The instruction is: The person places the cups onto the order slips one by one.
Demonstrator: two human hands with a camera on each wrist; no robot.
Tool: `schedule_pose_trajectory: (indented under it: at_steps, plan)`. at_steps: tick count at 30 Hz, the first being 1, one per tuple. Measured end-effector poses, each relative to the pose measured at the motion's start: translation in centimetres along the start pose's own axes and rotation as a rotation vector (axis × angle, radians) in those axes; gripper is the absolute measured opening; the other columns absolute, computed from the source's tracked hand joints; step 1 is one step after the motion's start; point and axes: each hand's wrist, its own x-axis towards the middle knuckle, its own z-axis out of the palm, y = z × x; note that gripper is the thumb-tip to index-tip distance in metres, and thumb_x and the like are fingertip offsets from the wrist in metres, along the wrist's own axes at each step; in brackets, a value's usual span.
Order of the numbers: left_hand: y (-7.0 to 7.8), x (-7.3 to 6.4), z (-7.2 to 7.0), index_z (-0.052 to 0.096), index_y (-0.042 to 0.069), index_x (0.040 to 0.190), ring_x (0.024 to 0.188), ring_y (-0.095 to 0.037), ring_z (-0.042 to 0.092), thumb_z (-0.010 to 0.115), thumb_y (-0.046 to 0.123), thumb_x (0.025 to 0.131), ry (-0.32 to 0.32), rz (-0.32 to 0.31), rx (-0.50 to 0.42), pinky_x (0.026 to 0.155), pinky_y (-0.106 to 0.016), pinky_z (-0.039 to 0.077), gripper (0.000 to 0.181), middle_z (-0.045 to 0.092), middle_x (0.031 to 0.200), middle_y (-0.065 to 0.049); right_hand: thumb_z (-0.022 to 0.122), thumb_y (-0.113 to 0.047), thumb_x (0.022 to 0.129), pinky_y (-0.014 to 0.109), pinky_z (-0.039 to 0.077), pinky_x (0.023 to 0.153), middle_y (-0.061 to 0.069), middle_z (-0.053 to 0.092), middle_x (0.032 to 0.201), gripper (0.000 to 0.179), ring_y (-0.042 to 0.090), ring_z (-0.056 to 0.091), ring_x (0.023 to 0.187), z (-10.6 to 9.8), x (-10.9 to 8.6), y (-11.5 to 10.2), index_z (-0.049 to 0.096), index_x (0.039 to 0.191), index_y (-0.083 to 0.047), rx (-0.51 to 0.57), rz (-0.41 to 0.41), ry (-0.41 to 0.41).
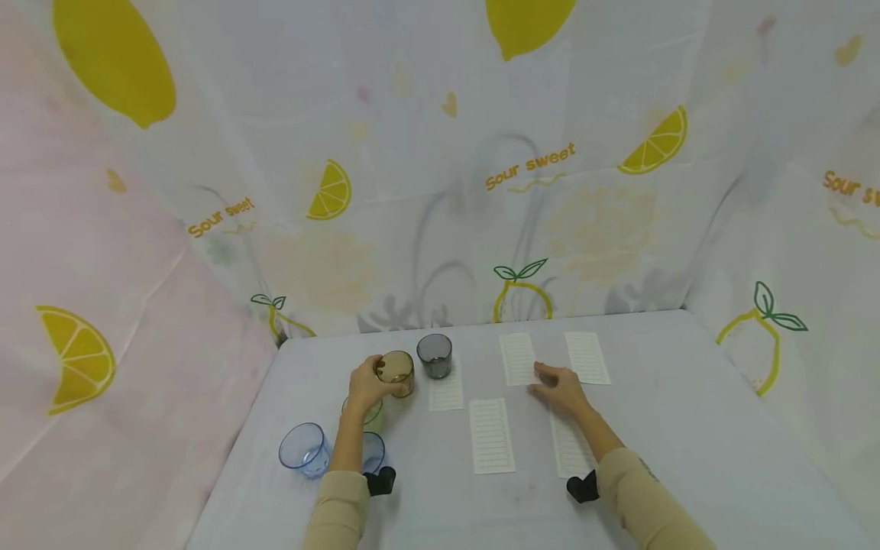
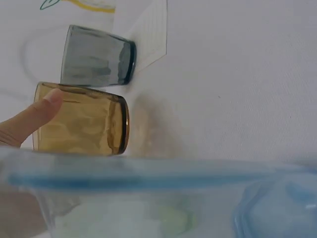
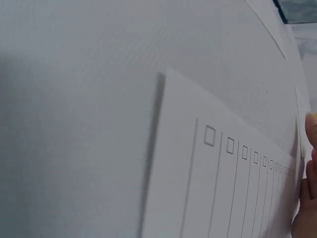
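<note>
My left hand point(image 1: 366, 387) grips an amber glass tumbler point(image 1: 396, 370), thumb on one side and fingers on the other. In the left wrist view the thumb presses the wall of the amber tumbler point(image 2: 79, 121); I cannot tell whether its base touches the table. Just right of it stands a smoky grey tumbler point(image 1: 435, 354) at the top of a lined paper card point(image 1: 447, 393). My right hand point(image 1: 562, 391) holds nothing, its fingers loosely bent beside another lined card point(image 1: 519, 359). In the right wrist view a card with small checkboxes point(image 3: 223, 183) lies near the fingers.
Left of centre stand a blue tumbler point(image 1: 305, 449), a second blue tumbler point(image 1: 373, 451) and a green tumbler point(image 1: 373, 416), the last two partly behind the left arm. More lined cards lie at front centre point(image 1: 491, 437), under the right forearm point(image 1: 569, 447) and back right point(image 1: 587, 357).
</note>
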Motion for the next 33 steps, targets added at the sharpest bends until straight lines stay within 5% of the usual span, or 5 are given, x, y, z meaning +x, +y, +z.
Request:
schedule_pose_trajectory:
  at_steps: [6, 12, 18, 33]
  plan:
    - [0.2, -0.1, -0.3, 0.049, -0.008, 0.128, 0.110, -0.036, 0.055, 0.085, 0.013, 0.066, 0.099, 0.049, -0.188, 0.093, -0.048, 0.045, 0.074, 0.061, 0.115, -0.025, 0.072, -0.011, 0.082, 0.046, 0.030, 0.108, 0.023, 0.047, 0.135, 0.054, 0.039, 0.041, 0.128, 0.2, -0.4, 0.7, 0.050, 0.128, 0.009, -0.012, -0.014, -0.018]
    - [1.5, -0.5, -0.7, 0.050, -0.005, 0.130, 0.113, -0.033, 0.054, 0.085, 0.008, 0.065, 0.123, 0.102, -0.359, 0.094, -0.047, 0.045, 0.075, 0.059, 0.121, -0.021, 0.071, -0.006, 0.081, 0.050, 0.034, 0.105, 0.026, 0.052, 0.129, 0.044, 0.042, 0.044, 0.124, 0.8, -0.3, 0.9, 0.057, 0.120, 0.011, -0.034, -0.061, 0.007]
    - [3.4, -0.7, -0.7, 0.048, -0.007, 0.130, 0.113, -0.034, 0.053, 0.084, 0.002, 0.066, 0.098, 0.146, -0.470, 0.097, -0.047, 0.045, 0.074, 0.057, 0.123, -0.023, 0.071, -0.006, 0.082, 0.051, 0.036, 0.104, 0.025, 0.056, 0.124, 0.037, 0.042, 0.046, 0.122, 1.2, -0.1, 1.0, 0.061, 0.114, 0.009, -0.063, -0.064, 0.022]
    - [8.8, -3.0, 0.4, 0.044, -0.015, 0.129, 0.113, -0.046, 0.049, 0.079, -0.007, 0.067, -0.013, 0.184, -0.548, 0.097, -0.056, 0.041, 0.071, 0.053, 0.119, -0.035, 0.077, -0.008, 0.076, 0.049, 0.037, 0.102, 0.029, 0.054, 0.123, 0.044, 0.044, 0.049, 0.118, 1.8, -0.4, 0.5, 0.061, 0.112, 0.012, -0.056, -0.076, 0.114]
